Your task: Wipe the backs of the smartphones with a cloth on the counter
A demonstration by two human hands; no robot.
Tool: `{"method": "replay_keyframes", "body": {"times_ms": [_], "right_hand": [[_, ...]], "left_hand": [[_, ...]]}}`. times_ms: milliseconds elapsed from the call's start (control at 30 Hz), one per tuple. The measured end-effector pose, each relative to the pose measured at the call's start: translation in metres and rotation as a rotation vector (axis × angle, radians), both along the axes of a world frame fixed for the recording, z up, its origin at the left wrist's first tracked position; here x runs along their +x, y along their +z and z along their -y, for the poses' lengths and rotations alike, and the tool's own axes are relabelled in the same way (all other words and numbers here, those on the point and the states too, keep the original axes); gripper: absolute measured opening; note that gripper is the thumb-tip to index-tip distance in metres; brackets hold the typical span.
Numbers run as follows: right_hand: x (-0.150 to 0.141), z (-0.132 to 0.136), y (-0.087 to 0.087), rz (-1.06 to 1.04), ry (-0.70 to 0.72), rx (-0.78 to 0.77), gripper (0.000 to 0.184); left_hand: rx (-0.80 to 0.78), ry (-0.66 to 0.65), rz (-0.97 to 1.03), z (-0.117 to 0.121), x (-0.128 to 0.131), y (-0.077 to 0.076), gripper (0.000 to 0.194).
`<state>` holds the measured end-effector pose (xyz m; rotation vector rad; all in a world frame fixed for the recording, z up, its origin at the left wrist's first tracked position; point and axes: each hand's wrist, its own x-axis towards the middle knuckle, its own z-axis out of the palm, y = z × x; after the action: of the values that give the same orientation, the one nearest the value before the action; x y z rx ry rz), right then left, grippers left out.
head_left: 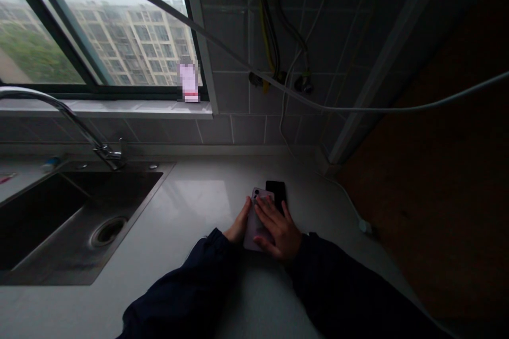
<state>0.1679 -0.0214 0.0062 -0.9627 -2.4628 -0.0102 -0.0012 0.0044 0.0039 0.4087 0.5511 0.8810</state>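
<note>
A pale pinkish phone [251, 235] is on the white counter, its back with camera lenses facing up. My left hand [239, 222] grips its left edge, thumb along the side; the other fingers are hidden beneath it. Across the phone's back, my right hand [281, 233] rests flat with fingers spread. A black phone-like slab [275, 188] lies just behind and to the right, partly covered by the pinkish phone and my right hand.
To the left is a steel sink [131, 225] with a chrome faucet [79, 122]. A pale cable [358, 109] hangs across the view. A white plug [365, 226] lies near the counter's right edge. A blurred-out item [189, 82] stands on the windowsill [131, 108].
</note>
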Motion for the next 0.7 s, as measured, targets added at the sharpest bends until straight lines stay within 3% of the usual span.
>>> {"method": "replay_keyframes", "body": {"times_ms": [133,267,467,700], "right_hand": [[-0.003,0.005,-0.001,0.052,0.071,-0.052,0.069],[-0.002,0.001,-0.001,0.052,0.03,-0.055,0.069],[0.004,-0.008,-0.001,-0.068,-0.132,0.001,0.073],[-0.002,0.002,-0.001,0.036,0.059,-0.04,0.072]], "left_hand": [[-0.035,0.015,0.016,-0.004,-0.002,0.001,0.078],[-0.041,0.057,0.001,-0.003,0.0,0.004,0.076],[0.021,-0.12,0.008,0.006,-0.002,0.005,0.073],[-0.034,0.016,-0.04,-0.001,-0.002,0.0,0.075]]}}
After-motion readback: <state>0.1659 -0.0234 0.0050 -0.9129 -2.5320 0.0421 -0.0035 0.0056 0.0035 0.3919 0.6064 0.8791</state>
